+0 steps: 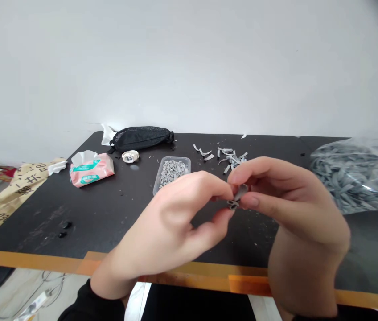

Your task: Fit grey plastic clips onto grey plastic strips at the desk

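Clear tub [155,183] of grey bits [173,171] beside the left hand [184,218].

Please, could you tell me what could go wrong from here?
The small grey piece is pinched only by the fingertips of the left hand and right hand, so it might slip and drop. The uncovered tub of grey bits appears close behind the left hand; a careless move could knock it and spill them.
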The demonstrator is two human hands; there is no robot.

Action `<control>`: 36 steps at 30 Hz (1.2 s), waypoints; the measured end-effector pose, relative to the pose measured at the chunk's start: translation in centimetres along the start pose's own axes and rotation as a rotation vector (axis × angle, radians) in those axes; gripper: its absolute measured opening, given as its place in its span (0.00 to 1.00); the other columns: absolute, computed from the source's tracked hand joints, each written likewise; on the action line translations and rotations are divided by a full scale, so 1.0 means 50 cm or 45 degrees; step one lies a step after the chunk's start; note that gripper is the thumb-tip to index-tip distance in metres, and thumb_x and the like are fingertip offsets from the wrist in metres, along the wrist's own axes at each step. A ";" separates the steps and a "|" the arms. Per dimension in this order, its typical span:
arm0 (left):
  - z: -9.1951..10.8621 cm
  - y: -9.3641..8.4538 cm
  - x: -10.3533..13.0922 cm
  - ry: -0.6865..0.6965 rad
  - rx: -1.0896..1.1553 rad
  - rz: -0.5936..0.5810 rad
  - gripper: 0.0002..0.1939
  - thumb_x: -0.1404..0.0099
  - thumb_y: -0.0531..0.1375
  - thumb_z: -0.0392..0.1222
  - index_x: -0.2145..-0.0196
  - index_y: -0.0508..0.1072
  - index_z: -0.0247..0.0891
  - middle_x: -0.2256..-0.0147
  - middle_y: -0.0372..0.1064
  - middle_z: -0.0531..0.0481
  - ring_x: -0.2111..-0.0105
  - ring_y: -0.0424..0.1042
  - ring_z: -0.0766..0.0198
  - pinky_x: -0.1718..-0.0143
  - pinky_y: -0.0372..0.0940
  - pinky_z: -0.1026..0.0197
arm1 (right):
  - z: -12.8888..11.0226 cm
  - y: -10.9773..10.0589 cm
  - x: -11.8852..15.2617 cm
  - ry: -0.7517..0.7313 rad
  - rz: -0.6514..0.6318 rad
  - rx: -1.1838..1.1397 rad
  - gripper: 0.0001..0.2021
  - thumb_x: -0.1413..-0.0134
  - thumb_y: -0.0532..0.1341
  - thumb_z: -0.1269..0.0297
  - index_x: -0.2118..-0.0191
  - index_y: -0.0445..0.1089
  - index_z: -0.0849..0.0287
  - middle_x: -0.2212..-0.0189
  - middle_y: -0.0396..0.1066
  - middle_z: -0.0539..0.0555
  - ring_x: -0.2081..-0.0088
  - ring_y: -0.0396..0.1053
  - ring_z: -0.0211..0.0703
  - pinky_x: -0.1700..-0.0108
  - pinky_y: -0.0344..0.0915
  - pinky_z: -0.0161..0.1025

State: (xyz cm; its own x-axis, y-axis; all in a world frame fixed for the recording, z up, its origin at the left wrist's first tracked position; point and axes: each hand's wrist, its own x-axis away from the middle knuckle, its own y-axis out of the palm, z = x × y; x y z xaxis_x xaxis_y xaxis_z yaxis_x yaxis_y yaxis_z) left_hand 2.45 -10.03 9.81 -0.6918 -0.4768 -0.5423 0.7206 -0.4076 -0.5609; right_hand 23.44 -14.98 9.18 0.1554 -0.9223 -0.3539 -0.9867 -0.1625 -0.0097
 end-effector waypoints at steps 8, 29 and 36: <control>-0.007 0.017 0.000 -0.026 0.271 0.152 0.08 0.30 0.65 0.33 0.54 0.72 0.38 0.59 0.75 0.55 0.58 0.75 0.74 0.53 0.70 0.75 | -0.001 0.021 0.010 -0.077 0.215 0.116 0.14 0.49 0.71 0.79 0.66 0.79 0.49 0.68 0.78 0.41 0.65 0.76 0.28 0.61 0.73 0.20; 0.006 0.001 -0.007 -0.136 0.318 0.141 0.07 0.33 0.61 0.28 0.60 0.73 0.38 0.65 0.75 0.53 0.65 0.74 0.69 0.62 0.73 0.67 | -0.006 0.032 0.024 -0.229 0.295 0.357 0.15 0.45 0.68 0.82 0.64 0.77 0.50 0.68 0.78 0.43 0.66 0.76 0.32 0.63 0.74 0.26; 0.008 -0.001 -0.005 -0.120 0.232 0.111 0.08 0.32 0.60 0.29 0.59 0.74 0.40 0.65 0.76 0.53 0.66 0.76 0.68 0.63 0.75 0.66 | -0.012 0.030 0.022 -0.218 0.291 0.403 0.13 0.44 0.68 0.80 0.65 0.76 0.50 0.68 0.78 0.42 0.67 0.75 0.31 0.64 0.73 0.25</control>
State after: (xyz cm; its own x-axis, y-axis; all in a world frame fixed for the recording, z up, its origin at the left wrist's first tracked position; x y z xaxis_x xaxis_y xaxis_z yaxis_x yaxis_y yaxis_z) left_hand 2.61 -10.18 10.22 -0.6254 -0.5833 -0.5183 0.7798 -0.4917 -0.3876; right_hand 22.18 -16.46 9.33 -0.0532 -0.8463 -0.5300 -0.9652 0.1796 -0.1899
